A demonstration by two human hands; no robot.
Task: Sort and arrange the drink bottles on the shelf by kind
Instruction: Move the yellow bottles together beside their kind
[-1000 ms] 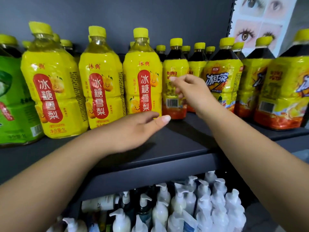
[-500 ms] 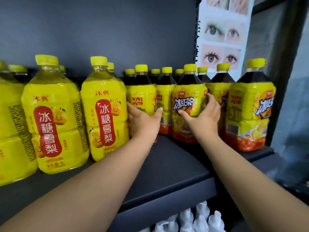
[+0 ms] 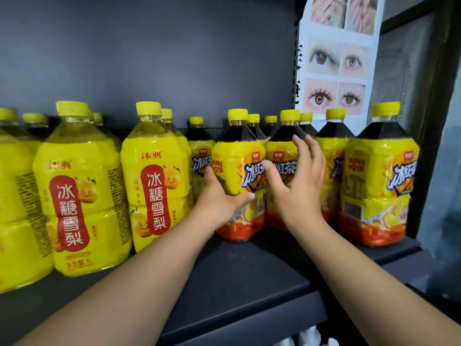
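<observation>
- The dark shelf (image 3: 249, 270) has a bare strip of deck between its front lip and the first row of bottles. That strip is the open room for sliding a bottle forward or sideways.
- The left hand (image 3: 219, 198) grips the front iced tea bottle (image 3: 237, 171) low on its label. The thumb curls across the front and the fingers wrap behind its left side, probably to turn or shift it into line.
- The right hand (image 3: 296, 181) lies spread against the neighbouring iced tea bottle (image 3: 280, 152), fingers straight and fanned and thumb on the label. This looks like steadying or pushing rather than a closed grasp.
- Both bottles stand upright, just beside each other, among the dark tea kind on the right half of the shelf.
- The pear drink bottles (image 3: 154, 186) stand just left of the gripped bottle, so the two kinds meet here with little gap.
- The rightmost iced tea bottle (image 3: 379, 186) stands near the shelf's right end, leaving scant room that way.
- Further tea bottles fill the rows behind, up to the grey back panel (image 3: 149, 58).
- An eye poster (image 3: 336, 71) hangs to the right of that panel.
</observation>
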